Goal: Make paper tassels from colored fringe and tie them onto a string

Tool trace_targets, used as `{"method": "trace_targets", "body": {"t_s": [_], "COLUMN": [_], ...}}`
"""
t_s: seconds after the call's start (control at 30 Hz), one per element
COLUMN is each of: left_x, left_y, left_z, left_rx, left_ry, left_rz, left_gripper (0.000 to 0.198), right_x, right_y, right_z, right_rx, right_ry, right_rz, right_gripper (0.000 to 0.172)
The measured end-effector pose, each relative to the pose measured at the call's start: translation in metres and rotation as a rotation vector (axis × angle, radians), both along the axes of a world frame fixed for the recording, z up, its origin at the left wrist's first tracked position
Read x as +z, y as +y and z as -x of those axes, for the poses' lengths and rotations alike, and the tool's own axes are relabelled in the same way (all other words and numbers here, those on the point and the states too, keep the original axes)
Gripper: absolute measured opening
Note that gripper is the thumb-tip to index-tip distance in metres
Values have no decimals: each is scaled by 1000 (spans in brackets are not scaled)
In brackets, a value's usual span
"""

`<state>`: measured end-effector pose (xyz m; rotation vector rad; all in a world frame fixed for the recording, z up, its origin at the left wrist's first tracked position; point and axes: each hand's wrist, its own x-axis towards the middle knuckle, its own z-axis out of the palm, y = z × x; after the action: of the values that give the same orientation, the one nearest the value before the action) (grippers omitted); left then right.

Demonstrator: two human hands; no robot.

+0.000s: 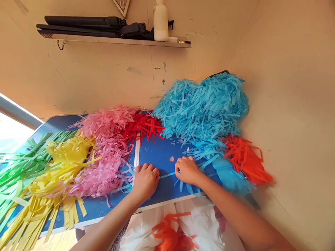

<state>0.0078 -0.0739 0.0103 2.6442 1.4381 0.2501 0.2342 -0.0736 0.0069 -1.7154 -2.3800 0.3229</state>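
Note:
Over the blue table (162, 153), my left hand (146, 179) is closed on light blue paper strips whose loose ends spread out to its left. My right hand (187, 170), its fingers curled in, grips light blue strips too, and some ends hang below it at the table's front edge. A thin light blue strip (167, 175) runs between both hands. Just beyond my right hand lies a small orange-brown scrap (171, 159). The fingertips of both hands are mostly hidden.
A big light blue paper-strip heap (204, 104) leans at the back wall. Red (146, 126), pink (104, 153), yellow (70, 150) and green strips (18, 167) lie left, orange strips (246, 160) right. Orange strips (174, 233) rest on white material below. A shelf (117, 40) holds a white bottle (160, 22).

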Motion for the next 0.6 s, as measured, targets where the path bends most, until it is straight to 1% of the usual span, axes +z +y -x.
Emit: {"method": "trace_targets", "body": {"t_s": [0.1, 0.17, 0.2, 0.27, 0.3, 0.33, 0.4, 0.5, 0.6], "left_x": [-5, -9, -10, -11, -10, -9, -8, -10, -11], "left_y": [2, 4, 4, 5, 5, 4, 2, -2, -2], "left_z": [5, 8, 9, 9, 8, 7, 4, -2, -7], "left_rx": [-217, -318, -332, -341, -342, -337, -306, -248, -232], "left_ry": [-2, 2, 4, 1, -6, -17, -58, -134, -174], "left_rz": [-100, -157, -166, -166, -158, -146, -127, -133, -132], "left_gripper": [24, 27, 26, 26, 25, 23, 20, 17, 17], "right_x": [4, 3, 0, -8, -13, -18, -25, -26, -19], "right_y": [-3, -8, -10, -12, -12, -11, -8, -3, -1], "right_z": [0, 3, 5, 11, 14, 17, 20, 23, 26], "right_rx": [17, 106, 180, 342, 404, 444, 474, 496, 535], "right_ry": [-19, -27, -26, -35, -52, -77, -136, -179, -230], "right_rz": [-15, -66, -116, -257, -337, -407, -490, -532, -520], "right_gripper": [5, 6, 8, 9, 14, 19, 26, 25, 24]}}
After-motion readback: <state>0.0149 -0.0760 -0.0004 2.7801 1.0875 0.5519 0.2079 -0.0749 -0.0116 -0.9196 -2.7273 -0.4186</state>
